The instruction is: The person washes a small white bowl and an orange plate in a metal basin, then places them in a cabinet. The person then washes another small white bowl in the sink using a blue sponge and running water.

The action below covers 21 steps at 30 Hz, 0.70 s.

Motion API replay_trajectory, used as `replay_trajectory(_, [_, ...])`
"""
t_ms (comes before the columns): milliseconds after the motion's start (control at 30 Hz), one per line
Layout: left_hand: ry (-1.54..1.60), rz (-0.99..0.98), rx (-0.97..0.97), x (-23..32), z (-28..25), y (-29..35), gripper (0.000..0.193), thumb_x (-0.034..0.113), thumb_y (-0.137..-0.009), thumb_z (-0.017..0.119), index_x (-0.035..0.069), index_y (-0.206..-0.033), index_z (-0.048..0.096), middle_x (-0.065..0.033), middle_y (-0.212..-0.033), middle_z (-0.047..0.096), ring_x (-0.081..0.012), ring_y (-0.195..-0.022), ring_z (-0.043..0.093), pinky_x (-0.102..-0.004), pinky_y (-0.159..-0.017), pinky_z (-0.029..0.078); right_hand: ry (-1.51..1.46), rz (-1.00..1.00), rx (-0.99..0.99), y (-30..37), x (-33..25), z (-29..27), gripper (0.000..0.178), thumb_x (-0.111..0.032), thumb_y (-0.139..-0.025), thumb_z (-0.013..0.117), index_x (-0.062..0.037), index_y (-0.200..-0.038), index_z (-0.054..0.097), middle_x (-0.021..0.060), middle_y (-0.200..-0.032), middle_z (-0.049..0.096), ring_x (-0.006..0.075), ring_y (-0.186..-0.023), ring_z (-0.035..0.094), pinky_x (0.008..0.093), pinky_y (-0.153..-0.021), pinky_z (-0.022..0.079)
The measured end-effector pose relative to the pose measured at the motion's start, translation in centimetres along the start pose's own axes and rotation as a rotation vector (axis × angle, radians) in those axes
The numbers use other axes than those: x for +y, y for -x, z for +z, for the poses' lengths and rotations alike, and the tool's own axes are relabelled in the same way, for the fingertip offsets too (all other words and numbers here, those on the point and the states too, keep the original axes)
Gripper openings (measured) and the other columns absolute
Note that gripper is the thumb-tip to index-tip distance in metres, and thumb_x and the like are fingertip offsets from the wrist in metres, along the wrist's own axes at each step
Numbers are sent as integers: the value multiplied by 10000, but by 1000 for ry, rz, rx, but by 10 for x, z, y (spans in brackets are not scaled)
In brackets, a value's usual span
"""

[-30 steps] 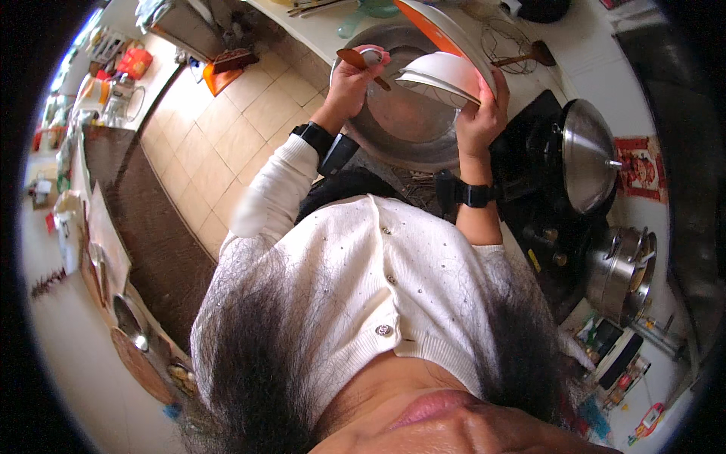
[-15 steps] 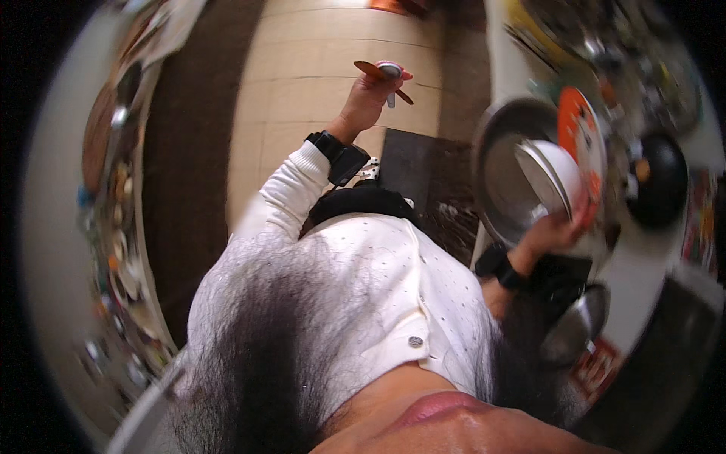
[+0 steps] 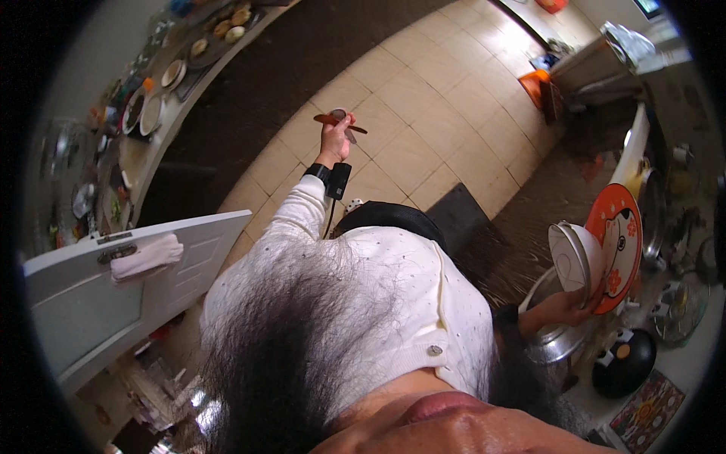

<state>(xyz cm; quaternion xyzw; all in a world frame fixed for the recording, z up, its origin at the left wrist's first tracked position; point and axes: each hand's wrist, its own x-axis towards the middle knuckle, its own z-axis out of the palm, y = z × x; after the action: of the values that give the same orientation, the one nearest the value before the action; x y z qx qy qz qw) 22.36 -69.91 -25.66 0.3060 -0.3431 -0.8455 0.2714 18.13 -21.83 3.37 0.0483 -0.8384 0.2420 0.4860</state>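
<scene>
Both hands (image 3: 336, 141) (image 3: 567, 309) laden — beige tiled floor (image 3: 408, 151), white door (image 3: 193, 265), cloth (image 3: 147, 256) on handle (image 3: 110, 255).

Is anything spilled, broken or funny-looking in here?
I can't see any spill or break. The bowls and plate in the right hand look a bit odd: they're tilted sideways instead of sitting flat.

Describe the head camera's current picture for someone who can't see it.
A person's right hand holds white bowls and an orange plate; the left hand holds utensils above a tiled floor. A white door is at left.
</scene>
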Motion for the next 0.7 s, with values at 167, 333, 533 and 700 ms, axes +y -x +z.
replay_trajectory(167, [96, 173, 157, 48, -50, 28, 254, -60, -802, 559, 79, -1008, 504, -51, -925, 589, -175, -858, 584, -310, -826, 483, -304, 95, 15, 6, 0, 22, 302, -176, -889, 576, 50, -1089, 592, 197, -1052, 617, 268, -950, 606, 337, -825, 501])
replay_trajectory(333, [199, 211, 330, 114, -127, 39, 221, -3, -820, 580, 131, -991, 541, -6, -982, 593, -172, -949, 573, -453, -783, 436, -339, -27, -56, 3, -34, 63, 285, -151, -886, 573, 51, -1086, 596, 199, -1053, 616, 280, -946, 602, 345, -823, 492])
replay_trajectory(533, [452, 368, 535, 145, -208, 68, 239, -11, -793, 642, 122, -959, 536, -35, -936, 577, -181, -886, 577, -367, -860, 463, -516, -99, -118, 3, -68, 121, 280, -139, -886, 567, 52, -1088, 596, 201, -1050, 616, 287, -937, 602, 351, -816, 489])
replay_trajectory(700, [426, 397, 667, 170, -238, 87, 193, 102, -838, 622, 152, -1012, 556, 25, -1041, 593, -133, -989, 533, -443, -890, 345, -642, -163, -183, 1, -119, 184, 276, -130, -885, 562, 53, -1089, 597, 203, -1049, 615, 292, -930, 601, 356, -811, 486])
